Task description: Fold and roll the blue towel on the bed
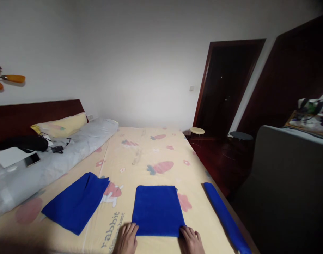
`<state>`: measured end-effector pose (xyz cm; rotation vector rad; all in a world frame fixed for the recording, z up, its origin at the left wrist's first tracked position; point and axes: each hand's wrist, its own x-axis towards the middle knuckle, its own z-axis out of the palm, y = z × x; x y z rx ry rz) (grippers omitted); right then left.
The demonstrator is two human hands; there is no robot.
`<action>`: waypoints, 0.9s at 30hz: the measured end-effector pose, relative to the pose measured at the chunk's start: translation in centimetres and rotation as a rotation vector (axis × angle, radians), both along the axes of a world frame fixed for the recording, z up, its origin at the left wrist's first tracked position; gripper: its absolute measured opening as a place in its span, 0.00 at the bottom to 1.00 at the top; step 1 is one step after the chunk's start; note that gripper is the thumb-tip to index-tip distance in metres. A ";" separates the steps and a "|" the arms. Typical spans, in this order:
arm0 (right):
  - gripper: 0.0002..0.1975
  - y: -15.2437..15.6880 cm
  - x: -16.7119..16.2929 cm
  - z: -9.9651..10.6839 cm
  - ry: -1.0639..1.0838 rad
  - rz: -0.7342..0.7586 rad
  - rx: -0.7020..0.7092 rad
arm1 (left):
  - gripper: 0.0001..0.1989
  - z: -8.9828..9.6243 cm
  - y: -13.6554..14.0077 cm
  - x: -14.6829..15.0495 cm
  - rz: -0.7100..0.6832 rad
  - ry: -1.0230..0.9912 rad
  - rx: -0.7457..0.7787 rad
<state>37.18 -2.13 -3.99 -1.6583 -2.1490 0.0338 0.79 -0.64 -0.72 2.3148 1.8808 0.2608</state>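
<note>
A folded blue cloth (158,211) lies flat on the bed, roughly square, with its near edge toward me. My left hand (128,237) is at its near left corner, fingers curled onto the edge. At the near right corner, my right hand (192,240) pinches the cloth in the same way; both thumbs are largely hidden. To the left rests a looser pile of blue cloth (77,203), its layers uneven. A long, narrow blue roll of cloth (225,217) lies along the bed's right edge.
The bed (140,155) has a yellow sheet with carrot and rabbit prints. A grey bundle (79,141), a yellow pillow (62,126), a phone (32,159) and a black charger (57,149) are at the left. Two stools (197,131) and a grey chair back (291,176) stand right.
</note>
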 end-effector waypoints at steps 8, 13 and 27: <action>0.14 0.7 -2.1 1.5 0.064 -0.080 0.022 | 0.25 1.5 0.5 1.3 0.039 -0.051 -0.004; 0.17 1.3 -2.8 3.7 0.058 -0.149 -0.028 | 0.18 3.0 0.4 1.2 0.022 -0.108 0.033; 0.17 2.0 -1.6 4.2 0.078 -0.191 -0.097 | 0.20 4.1 0.6 0.1 0.232 -0.104 -0.058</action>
